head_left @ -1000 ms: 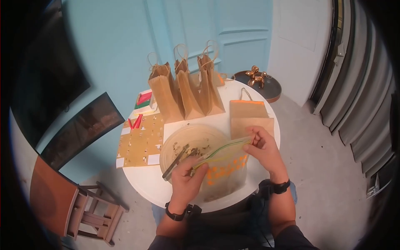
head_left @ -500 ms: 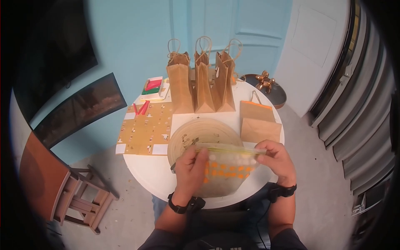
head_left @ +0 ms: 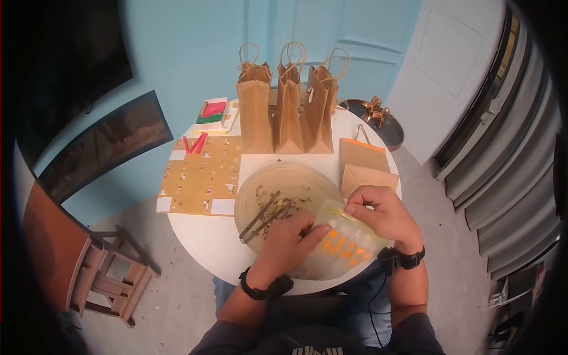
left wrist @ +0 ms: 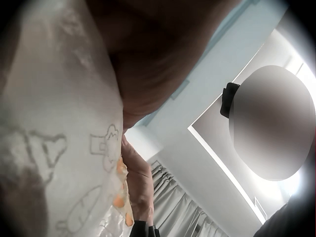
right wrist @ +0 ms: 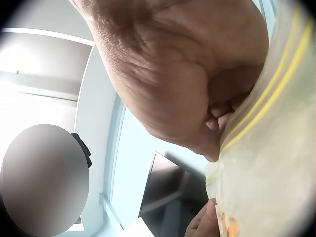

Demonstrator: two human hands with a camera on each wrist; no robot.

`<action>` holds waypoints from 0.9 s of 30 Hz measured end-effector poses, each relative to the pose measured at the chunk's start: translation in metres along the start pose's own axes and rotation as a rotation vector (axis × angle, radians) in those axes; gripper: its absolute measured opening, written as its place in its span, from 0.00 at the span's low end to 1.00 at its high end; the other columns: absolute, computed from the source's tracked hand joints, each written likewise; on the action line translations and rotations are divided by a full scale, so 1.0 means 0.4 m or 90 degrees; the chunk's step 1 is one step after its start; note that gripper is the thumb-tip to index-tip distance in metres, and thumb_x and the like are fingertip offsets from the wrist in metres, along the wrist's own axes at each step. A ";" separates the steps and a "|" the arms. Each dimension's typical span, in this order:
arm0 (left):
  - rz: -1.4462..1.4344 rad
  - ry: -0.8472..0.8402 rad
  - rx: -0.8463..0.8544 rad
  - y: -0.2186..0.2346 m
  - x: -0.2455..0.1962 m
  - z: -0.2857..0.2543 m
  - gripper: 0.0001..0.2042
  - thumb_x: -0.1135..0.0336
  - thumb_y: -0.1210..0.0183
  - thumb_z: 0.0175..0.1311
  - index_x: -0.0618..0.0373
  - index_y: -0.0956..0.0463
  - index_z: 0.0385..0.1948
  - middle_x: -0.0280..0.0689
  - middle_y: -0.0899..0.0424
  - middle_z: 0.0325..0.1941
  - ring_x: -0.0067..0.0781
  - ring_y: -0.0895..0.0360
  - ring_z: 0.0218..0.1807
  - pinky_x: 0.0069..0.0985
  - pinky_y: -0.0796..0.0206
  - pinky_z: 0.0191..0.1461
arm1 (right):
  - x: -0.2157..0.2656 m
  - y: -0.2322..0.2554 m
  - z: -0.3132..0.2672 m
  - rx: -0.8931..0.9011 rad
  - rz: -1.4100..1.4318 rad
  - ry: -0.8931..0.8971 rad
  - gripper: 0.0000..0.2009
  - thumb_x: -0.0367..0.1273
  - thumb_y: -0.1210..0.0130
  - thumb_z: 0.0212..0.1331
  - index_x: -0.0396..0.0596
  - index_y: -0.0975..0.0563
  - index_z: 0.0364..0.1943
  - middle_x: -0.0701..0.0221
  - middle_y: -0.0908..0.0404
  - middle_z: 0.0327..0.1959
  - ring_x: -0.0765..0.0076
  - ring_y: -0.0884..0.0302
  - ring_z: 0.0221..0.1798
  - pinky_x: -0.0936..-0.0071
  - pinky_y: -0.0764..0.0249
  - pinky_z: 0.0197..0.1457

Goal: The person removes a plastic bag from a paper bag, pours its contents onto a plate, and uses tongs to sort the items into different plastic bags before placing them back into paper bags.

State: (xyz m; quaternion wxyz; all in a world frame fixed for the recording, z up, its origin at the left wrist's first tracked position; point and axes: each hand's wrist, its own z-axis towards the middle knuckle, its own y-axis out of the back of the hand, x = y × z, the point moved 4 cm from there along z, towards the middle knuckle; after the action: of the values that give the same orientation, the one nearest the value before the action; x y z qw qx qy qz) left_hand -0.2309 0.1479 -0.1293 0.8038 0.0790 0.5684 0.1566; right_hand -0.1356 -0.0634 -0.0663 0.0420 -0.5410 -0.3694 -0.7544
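A translucent zip bag (head_left: 349,251) with an orange pattern hangs tilted between both hands, over the near edge of the table. My right hand (head_left: 384,214) pinches its top along the yellow zip strip. Lower on its left side, my left hand (head_left: 291,239) holds the bag between thumb and fingers. In the right wrist view, the yellow zip lines run across the bag (right wrist: 276,163) right at the right fingertips. Line drawings cover the bag (left wrist: 59,128) in the left wrist view. Dark metal tongs (head_left: 260,220) lie on a round woven tray (head_left: 247,184) with dried bits.
Three upright brown paper bags (head_left: 255,118) with handles stand at the back of the white round table (head_left: 201,236). A flat paper bag (head_left: 370,168) lies at the right. On the left are a patterned brown sheet (head_left: 198,177), pink strips (head_left: 195,144) and a small box (head_left: 212,113).
The zip bag has swung from nearly level to slanting down at the right. My left hand has moved right, closer to the right hand; the right hand now pinches nearer the zip's middle.
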 end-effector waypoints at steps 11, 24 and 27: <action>-0.184 0.067 -0.015 0.024 -0.004 -0.002 0.10 0.67 0.36 0.83 0.64 0.09 0.49 0.30 0.12 0.35 0.17 0.23 0.37 0.24 0.28 0.43 | 0.002 0.001 -0.020 0.193 -0.077 0.017 0.10 0.33 0.30 0.76 0.38 0.14 0.45 0.71 0.18 0.31 0.75 0.24 0.35 0.71 0.25 0.41; -0.189 0.114 -0.026 0.009 0.018 0.002 0.10 0.68 0.24 0.72 0.65 0.07 0.46 0.33 0.09 0.32 0.15 0.19 0.34 0.24 0.26 0.40 | 0.012 -0.003 -0.017 0.168 -0.062 -0.013 0.09 0.33 0.29 0.74 0.39 0.13 0.44 0.71 0.16 0.30 0.75 0.24 0.34 0.70 0.26 0.38; -0.198 0.117 -0.027 0.011 0.022 0.001 0.10 0.68 0.24 0.72 0.66 0.07 0.47 0.33 0.09 0.32 0.16 0.19 0.34 0.24 0.26 0.40 | 0.009 -0.007 -0.013 0.167 -0.070 -0.032 0.09 0.32 0.29 0.74 0.39 0.13 0.44 0.71 0.16 0.30 0.75 0.24 0.33 0.70 0.26 0.38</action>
State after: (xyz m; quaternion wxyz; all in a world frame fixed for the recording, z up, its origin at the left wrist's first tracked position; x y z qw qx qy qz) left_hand -0.2286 0.1552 -0.1356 0.7646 -0.0412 0.6414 0.0487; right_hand -0.1426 -0.0632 -0.0656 0.0616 -0.5285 -0.4949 -0.6870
